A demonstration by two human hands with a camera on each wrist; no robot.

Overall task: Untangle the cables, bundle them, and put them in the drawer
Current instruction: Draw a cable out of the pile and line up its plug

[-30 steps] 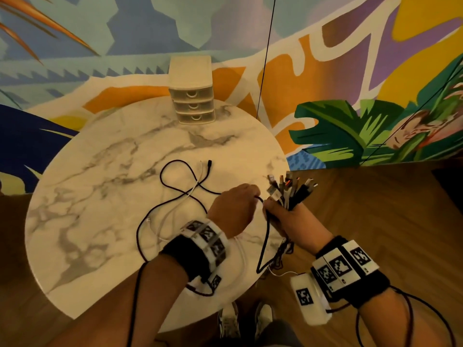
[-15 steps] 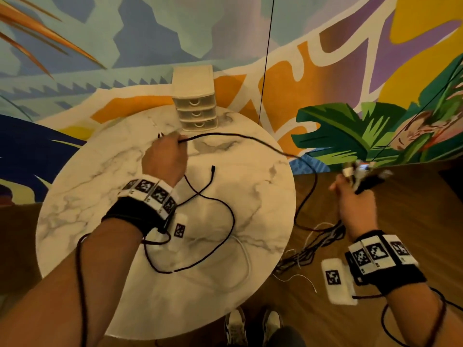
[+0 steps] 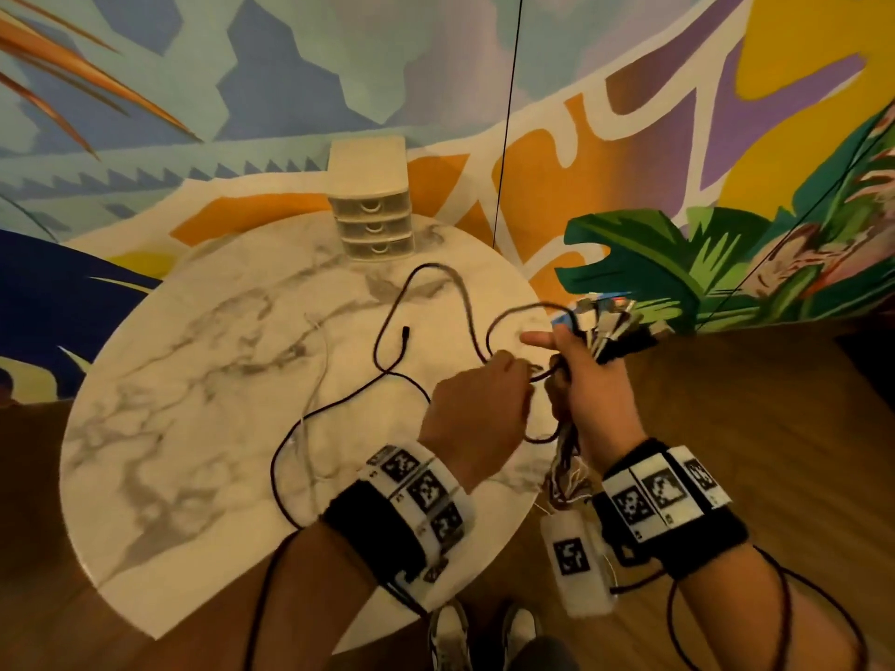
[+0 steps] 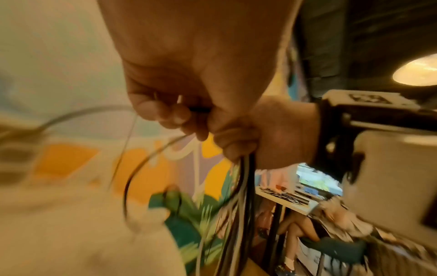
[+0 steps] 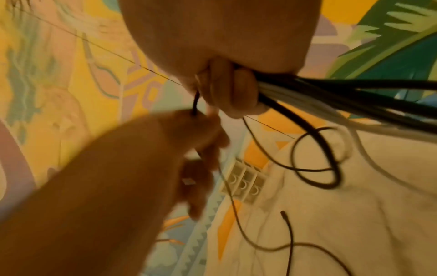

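Observation:
My right hand (image 3: pixel 574 380) grips a bundle of black and white cables (image 3: pixel 564 447) at the round marble table's right edge. Their plugs (image 3: pixel 611 322) fan out above the fist, and its index finger points left. Right beside it, my left hand (image 3: pixel 516 375) pinches a black cable (image 3: pixel 387 326) that loops across the table. In the left wrist view the pinching fingers (image 4: pixel 175 114) hold that black cable, with the bundle (image 4: pixel 246 179) hanging below the right fist. The three-drawer unit (image 3: pixel 373 210) stands at the table's far edge, drawers closed.
A thin white cable (image 3: pixel 317 375) lies on the marble table (image 3: pixel 169 428) left of the black loops. The black cable's free plug (image 3: pixel 406 331) rests mid-table. A painted wall stands behind, a wooden floor lies to the right, and my shoes (image 3: pixel 484 636) show below.
My left hand has come back from the far left near the drawers to the right hand. The right hand moved in over the table edge. The stretched black cable now lies in slack loops.

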